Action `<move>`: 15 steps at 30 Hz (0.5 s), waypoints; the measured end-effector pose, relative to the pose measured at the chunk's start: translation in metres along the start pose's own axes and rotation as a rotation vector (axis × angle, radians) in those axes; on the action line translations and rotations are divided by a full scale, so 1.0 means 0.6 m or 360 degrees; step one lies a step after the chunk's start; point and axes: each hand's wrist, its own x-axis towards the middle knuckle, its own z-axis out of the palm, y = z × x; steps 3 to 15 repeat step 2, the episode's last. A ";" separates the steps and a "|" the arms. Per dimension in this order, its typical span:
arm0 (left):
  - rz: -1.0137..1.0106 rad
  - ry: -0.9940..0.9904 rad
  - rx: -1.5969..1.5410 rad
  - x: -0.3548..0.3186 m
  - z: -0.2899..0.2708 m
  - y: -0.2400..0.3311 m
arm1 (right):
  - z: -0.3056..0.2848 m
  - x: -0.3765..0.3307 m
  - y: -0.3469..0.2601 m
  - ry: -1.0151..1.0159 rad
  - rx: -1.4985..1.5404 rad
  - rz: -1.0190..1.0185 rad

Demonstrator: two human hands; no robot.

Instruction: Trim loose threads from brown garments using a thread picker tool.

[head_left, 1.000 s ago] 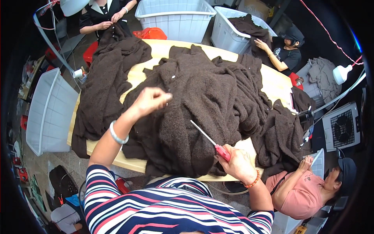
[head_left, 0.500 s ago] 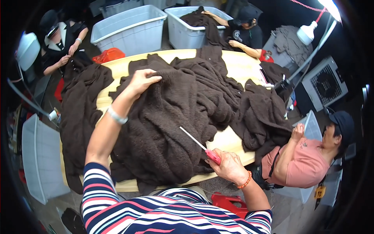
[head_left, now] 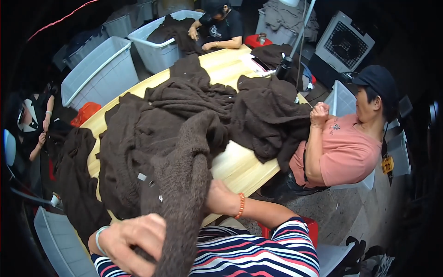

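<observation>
A dark brown fuzzy knit garment (head_left: 184,171) is lifted off the table in front of me, a long sleeve-like part of it hanging toward my body. At its lower left side, my left hand (head_left: 131,240) has curled fingers closed on the cloth. My right hand (head_left: 222,198), with an orange bead bracelet at the wrist, is partly behind the raised cloth; its fingers are hidden, and so is whatever they hold. Small white tags (head_left: 141,176) show on the brown fabric. More brown knitwear (head_left: 189,99) lies heaped on the wooden table (head_left: 247,168).
To the right, a person in a pink shirt (head_left: 348,152) handles another brown garment (head_left: 272,120). Two others sit at the far side and far left. Grey bins (head_left: 99,74) stand behind the table, with a phone (head_left: 261,63) and black bottle (head_left: 284,68) on its far right.
My view has turned right. The left hand has come down toward my body, pulling up cloth. The red-handled thin tool seen in my right hand is now out of sight behind fabric.
</observation>
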 end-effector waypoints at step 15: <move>0.0120 -0.0163 0.0110 0.004 -0.002 -0.008 | -0.034 -0.011 0.019 -0.0049 -0.0055 0.0120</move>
